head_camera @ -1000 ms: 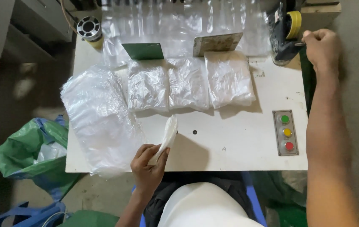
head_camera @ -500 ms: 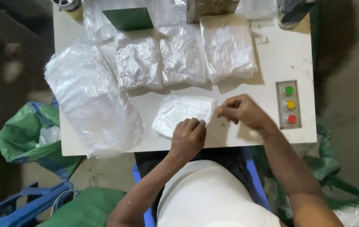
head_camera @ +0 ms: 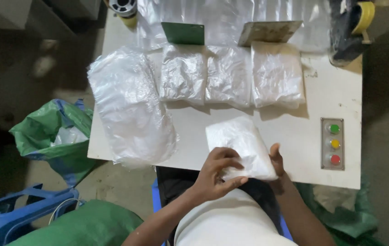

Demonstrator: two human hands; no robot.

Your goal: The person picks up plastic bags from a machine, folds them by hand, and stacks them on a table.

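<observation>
Where the white table meets its near edge in the head view, a small white plastic packet lying flat, tilted a little, partly past that edge. Left hand on the packet's near left corner, fingers curled over the plastic and closed on it. Right hand at the packet's near right edge, mostly hidden beneath the plastic, only a thumb and part of the palm showing; touching the packet for certain, but how tightly closed around it not clear from here.

Further back on the table, a row of three similar clear-wrapped packets side by side, touching one another, well apart from the held one. To their left, a large loose heap of clear plastic bags, reaching down to the table's near left edge. Behind the row, a green plate and a grey plate standing upright, with sheets of clear film beyond them. At the far right corner, a dark tape dispenser with a yellow roll. At the far left corner, a dark spool. On the right side of the table, a metal panel with green, yellow and red buttons, near the right hand but not touching.

On the floor to the left, a green sack with plastic inside, and a blue crate nearer the lower corner.
</observation>
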